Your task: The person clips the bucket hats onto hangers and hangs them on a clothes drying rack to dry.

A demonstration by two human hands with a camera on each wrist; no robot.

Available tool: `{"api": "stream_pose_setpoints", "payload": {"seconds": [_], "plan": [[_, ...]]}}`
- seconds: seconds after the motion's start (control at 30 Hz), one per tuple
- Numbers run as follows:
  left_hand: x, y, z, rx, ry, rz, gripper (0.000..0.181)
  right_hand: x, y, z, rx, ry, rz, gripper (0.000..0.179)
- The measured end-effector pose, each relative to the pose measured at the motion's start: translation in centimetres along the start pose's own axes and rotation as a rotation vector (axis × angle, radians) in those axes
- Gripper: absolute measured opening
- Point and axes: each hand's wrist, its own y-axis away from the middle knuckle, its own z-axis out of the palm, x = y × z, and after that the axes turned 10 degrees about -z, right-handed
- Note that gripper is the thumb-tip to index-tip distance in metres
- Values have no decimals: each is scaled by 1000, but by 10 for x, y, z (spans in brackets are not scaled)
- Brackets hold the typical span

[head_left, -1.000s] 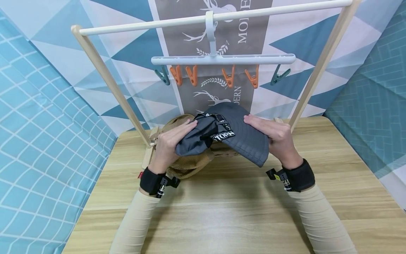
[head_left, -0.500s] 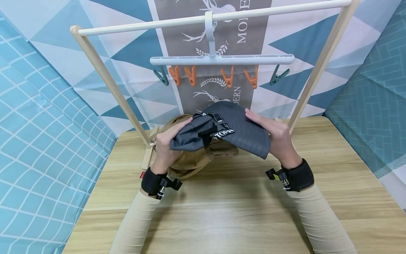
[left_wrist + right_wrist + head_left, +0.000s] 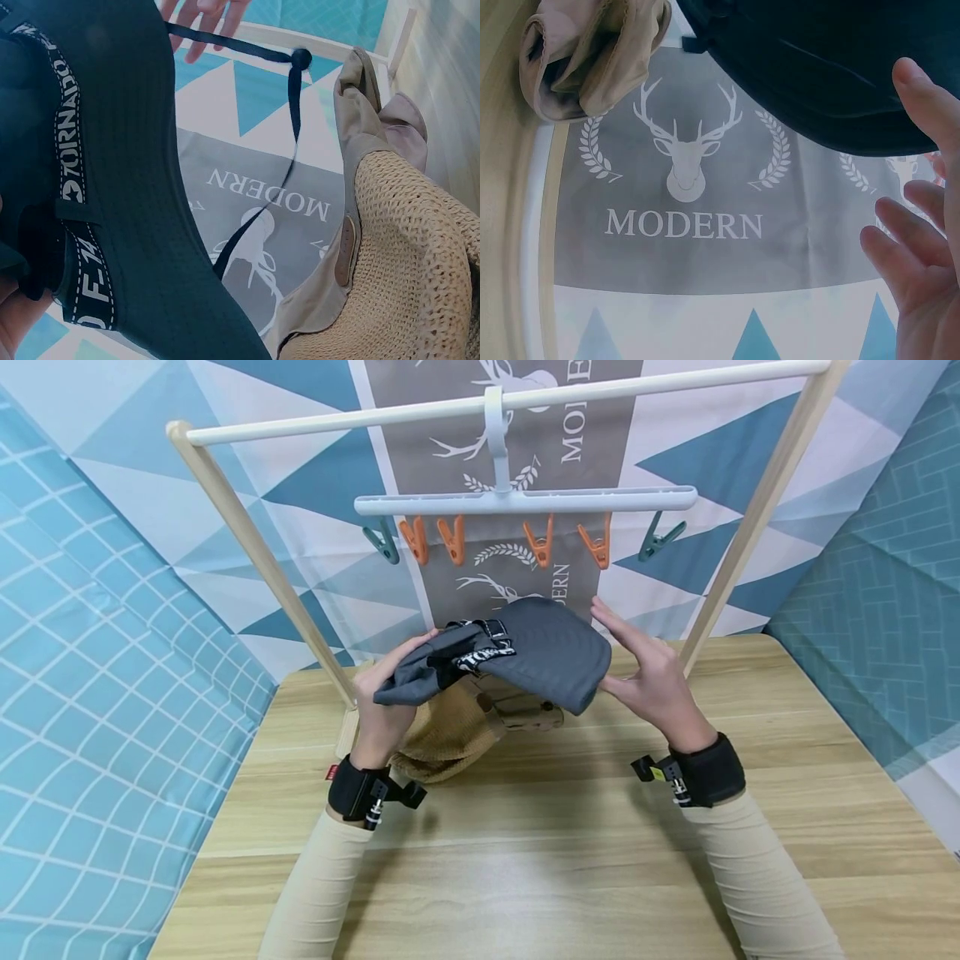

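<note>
A dark grey sun hat [image 3: 551,647], with a black lettered band, is held folded above the table. My left hand [image 3: 382,710] grips its crown end, fingers over the top and partly hidden by the fabric. Near the brim's right edge my right hand [image 3: 652,681] is spread, fingers apart, with the thumb at the brim; whether it touches, I cannot tell. A thin black chin cord [image 3: 294,105] with a bead hangs from the hat in the left wrist view. Beneath it lies a tan hat [image 3: 442,735] of woven and smooth cloth, partly covered.
A wooden rack with a white top bar [image 3: 337,421] stands at the back. From it hangs a pale blue hanger [image 3: 525,502] with several orange clips [image 3: 540,539] and green clips [image 3: 660,537]. The wooden table [image 3: 525,860] extends in front of the hats.
The grey sun hat has shifted left and tilted flatter with my left hand. My right hand has let go of the brim's top, its fingers now lifted and spread.
</note>
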Motion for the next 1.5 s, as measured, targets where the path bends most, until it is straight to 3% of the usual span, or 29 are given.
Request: {"api": "stream_pose_setpoints", "payload": {"seconds": [0.13, 0.37, 0.67, 0.83, 1.1, 1.5], "plan": [[0, 0, 1, -28, 17, 25, 35, 1, 1, 0, -1, -46, -8, 66], [1, 0, 3, -95, 109, 90, 33, 2, -1, 2, -17, -13, -56, 64], [5, -2, 4, -221, 197, 158, 44, -9, -5, 5, -71, -146, -174, 46], [6, -3, 3, -237, 243, 168, 45, -12, -6, 4, -82, -106, -230, 42], [7, -3, 3, -258, 278, 172, 48, -13, -6, 2, -73, -100, -236, 39], [9, -3, 3, -260, 304, 206, 51, -19, -7, 2, 24, -77, -222, 32]]}}
